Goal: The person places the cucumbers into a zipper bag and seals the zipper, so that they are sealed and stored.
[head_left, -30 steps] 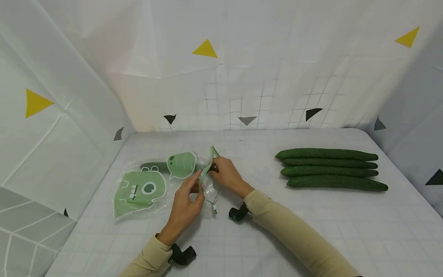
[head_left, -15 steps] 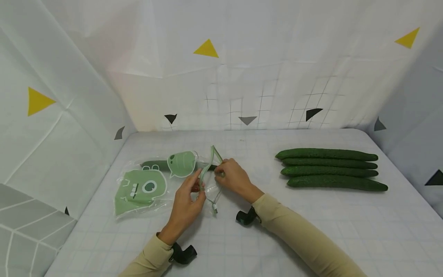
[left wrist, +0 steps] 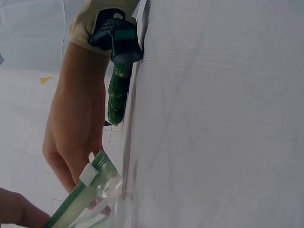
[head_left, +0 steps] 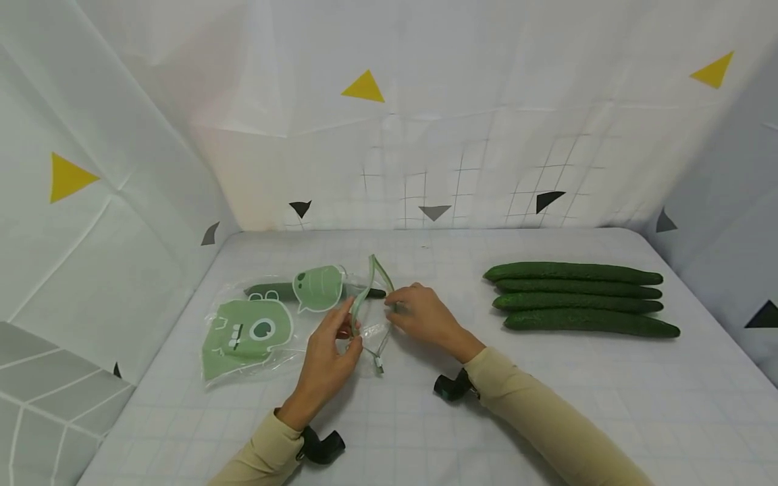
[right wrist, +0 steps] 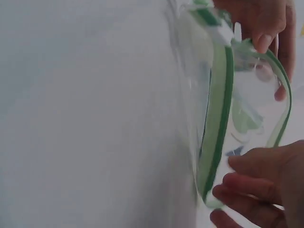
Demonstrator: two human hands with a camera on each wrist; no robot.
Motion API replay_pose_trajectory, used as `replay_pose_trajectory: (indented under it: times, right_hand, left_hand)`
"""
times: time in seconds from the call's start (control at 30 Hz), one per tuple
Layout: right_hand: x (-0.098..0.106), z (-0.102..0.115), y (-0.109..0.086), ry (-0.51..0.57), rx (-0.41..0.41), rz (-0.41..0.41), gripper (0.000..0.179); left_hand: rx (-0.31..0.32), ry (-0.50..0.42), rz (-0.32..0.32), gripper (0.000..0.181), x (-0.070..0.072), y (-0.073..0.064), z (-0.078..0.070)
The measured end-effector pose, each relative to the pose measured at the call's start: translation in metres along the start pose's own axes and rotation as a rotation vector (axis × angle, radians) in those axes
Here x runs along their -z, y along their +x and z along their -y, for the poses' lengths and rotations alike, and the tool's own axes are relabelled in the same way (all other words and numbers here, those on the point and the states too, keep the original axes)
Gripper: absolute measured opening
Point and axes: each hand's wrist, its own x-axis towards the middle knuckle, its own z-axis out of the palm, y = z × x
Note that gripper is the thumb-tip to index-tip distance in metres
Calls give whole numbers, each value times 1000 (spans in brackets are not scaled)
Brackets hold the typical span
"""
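A clear zip bag (head_left: 246, 331) printed with green cartoon figures lies at the left of the table. One dark green cucumber (head_left: 273, 291) lies inside it, its right end reaching the open mouth. My left hand (head_left: 328, 358) pinches the mouth's green edge between fingers and thumb. In the left wrist view a white slider (left wrist: 88, 174) shows on the zip strip. Beside the mouth's right side is my right hand (head_left: 428, 316), its fingers loosely bent around no cucumber. The right wrist view shows those fingers (right wrist: 256, 190) next to the gaping mouth; whether they touch it I cannot tell.
Several cucumbers (head_left: 586, 320) lie side by side at the right of the white table (head_left: 547, 405). White sheets (head_left: 462, 67) with yellow, black and grey triangles stand behind and at both sides. A black wrist camera (head_left: 322, 448) is strapped to each forearm.
My right hand has let go of the cucumber's end and moved right, away from the bag's mouth. More of that end now shows. The left hand keeps its hold.
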Motion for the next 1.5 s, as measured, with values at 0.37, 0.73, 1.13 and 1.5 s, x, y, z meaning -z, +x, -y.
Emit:
replay_pose_trajectory:
  times: [0.37, 0.73, 1.13, 1.5]
  right_hand:
    - [79, -22, -47, 61, -89, -105, 19]
    - [139, -64, -108, -65, -241, -193, 21]
    - [182, -91, -156, -244, -348, -210, 28]
    - [210, -115, -189, -330, -415, -118, 43]
  left_hand:
    - [-13, 30, -40, 68, 1, 0, 0]
    - [55, -14, -51, 61, 0, 0, -3]
    - [-22, 14, -64, 59, -1, -3, -1]
    - [-42, 11, -61, 58, 0, -2, 0]
